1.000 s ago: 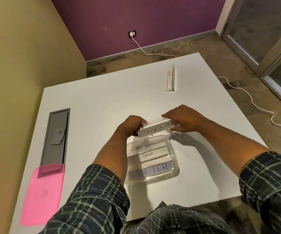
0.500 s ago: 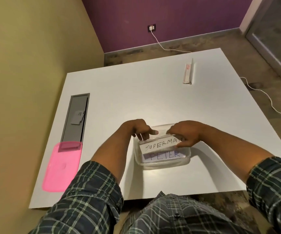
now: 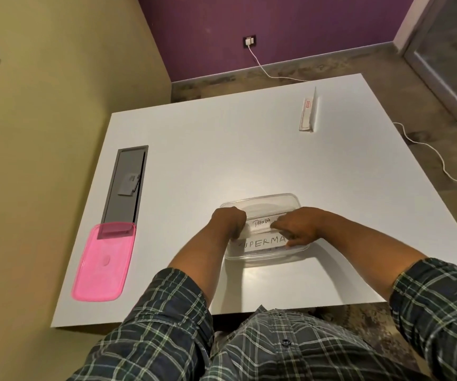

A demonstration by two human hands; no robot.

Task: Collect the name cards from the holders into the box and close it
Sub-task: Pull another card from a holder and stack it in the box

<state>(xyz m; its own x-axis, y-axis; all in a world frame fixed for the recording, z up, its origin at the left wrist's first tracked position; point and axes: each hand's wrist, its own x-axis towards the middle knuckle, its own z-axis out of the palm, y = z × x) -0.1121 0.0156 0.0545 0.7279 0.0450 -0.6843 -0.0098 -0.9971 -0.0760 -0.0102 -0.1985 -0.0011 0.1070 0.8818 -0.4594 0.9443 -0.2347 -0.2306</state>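
Name cards marked PANDA (image 3: pixel 261 222) and SUPERMAN (image 3: pixel 263 241) lie in the clear box (image 3: pixel 260 200) on the tabletop (image 3: pixel 221 149), curled fingers of left hand (image 3: pixel 228 220) and right hand (image 3: pixel 296 225) settling them flat so the pink lid (image 3: pixel 102 264) can close.

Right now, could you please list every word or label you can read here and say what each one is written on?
"PANDA": on the white card in the clear box, between the hands.
"UPERMA": on the larger card nearer the person; both ends are covered by the hands.
Red label on the card holder at the far side: too small to read.
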